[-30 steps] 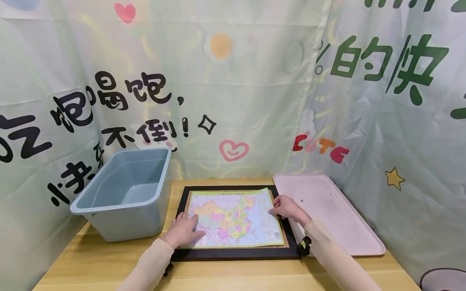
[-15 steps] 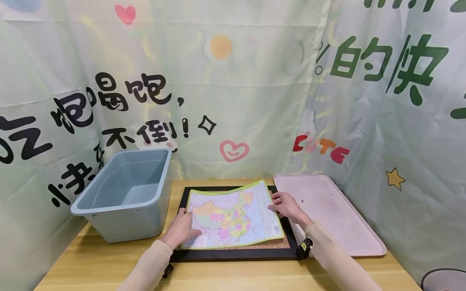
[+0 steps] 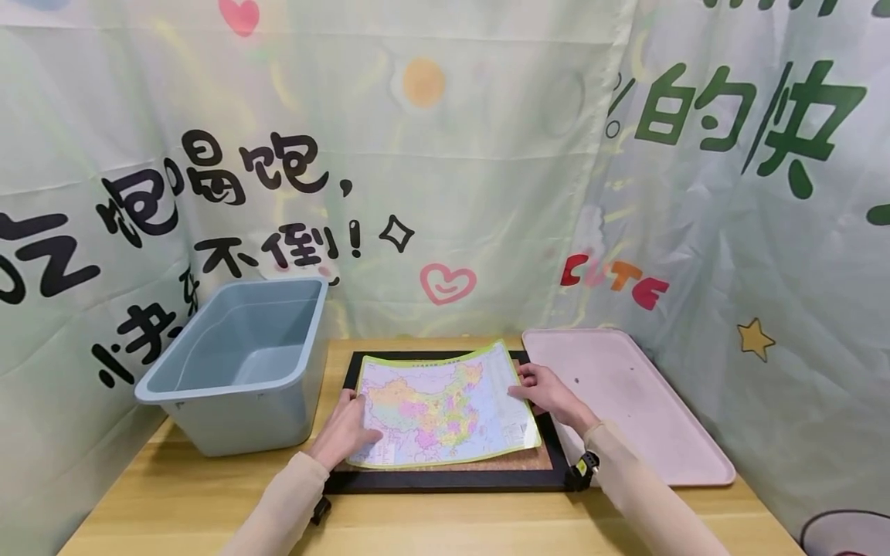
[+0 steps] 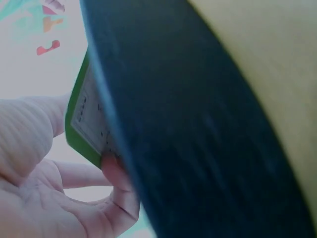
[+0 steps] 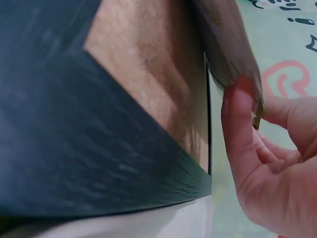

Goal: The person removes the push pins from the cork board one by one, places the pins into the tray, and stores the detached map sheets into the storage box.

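Observation:
A colourful paper map [image 3: 431,413] with a green-yellow border lies tilted and bowed over a black-framed cork board [image 3: 480,483]. My left hand [image 3: 345,428] holds the map's left edge, thumb on top. In the left wrist view, the map's corner [image 4: 86,119] sits between that thumb and the curled fingers. At the opposite edge, my right hand [image 3: 552,395] pinches the map between thumb and fingertips. The right wrist view shows the sheet [image 5: 235,49] raised off the cork [image 5: 153,64], with a gap beneath. The fingers under the sheet are partly hidden in the head view.
On the wooden table [image 3: 410,525], a blue-grey plastic bin [image 3: 243,413] stands left of the board. A pale pink tray [image 3: 640,417] lies to the right, its near-left part behind the right arm. A printed cloth [image 3: 445,193] hangs behind the table.
The map lay nearly flat on the board; its right side has risen and the sheet has shifted slightly left. My left hand has moved from lying over the map to gripping its left edge.

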